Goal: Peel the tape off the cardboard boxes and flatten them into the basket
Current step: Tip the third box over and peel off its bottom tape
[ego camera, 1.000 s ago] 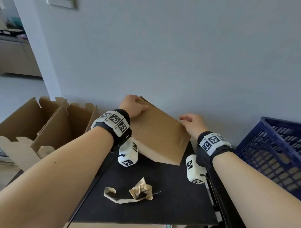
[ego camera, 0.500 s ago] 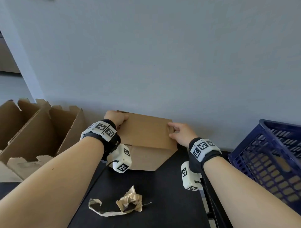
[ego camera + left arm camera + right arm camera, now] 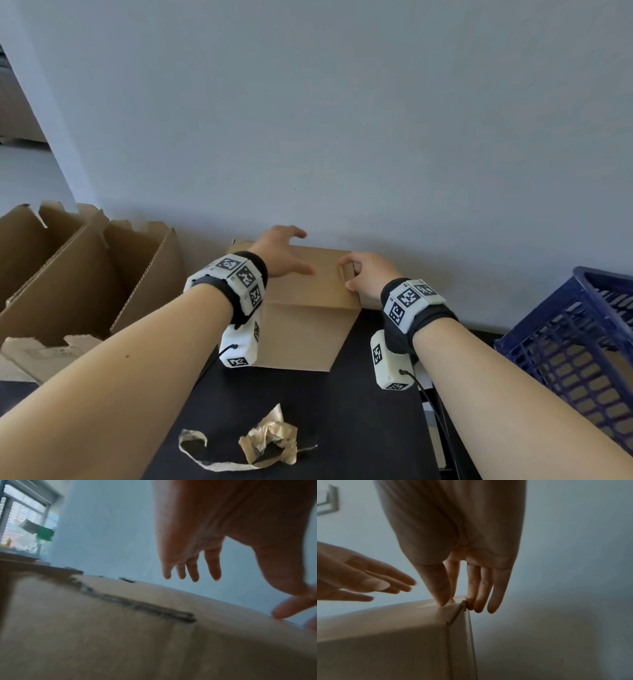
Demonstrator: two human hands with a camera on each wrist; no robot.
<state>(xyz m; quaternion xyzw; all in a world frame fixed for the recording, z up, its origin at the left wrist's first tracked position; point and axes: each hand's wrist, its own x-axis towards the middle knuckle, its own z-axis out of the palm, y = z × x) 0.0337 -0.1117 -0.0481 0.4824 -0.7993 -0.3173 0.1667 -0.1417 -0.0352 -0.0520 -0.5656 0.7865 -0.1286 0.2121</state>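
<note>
— Where's the box (image 3: 310,298) they're on?

— On the black table (image 3: 359,428), back against the wall (image 3: 342,120), closed, between the torn-open cartons (image 3: 102,274) on the left and the blue basket (image 3: 582,335) on the right. A crumpled strip of tape (image 3: 263,445) already lies near the table's front edge.

— And the hands?

— The right hand (image 3: 371,274) is at the top right edge of the box, thumb pressed on top, fingers (image 3: 481,588) curled down over the side, pinching what looks like the tape end there. The left hand (image 3: 281,253) holds nothing; its fingers are spread and straight, hovering just above the top, the thumb perhaps brushing it.

— So what would make this peel go cleanly?

— I'd say flatten that left palm on the lid first, so the box doesn't lift or skid. Then draw the tape back low along the seam rather than straight up, slowly enough that it doesn't snap or rip the cardboard face. Whether a proper tab is free yet, I can't tell from here.
</note>
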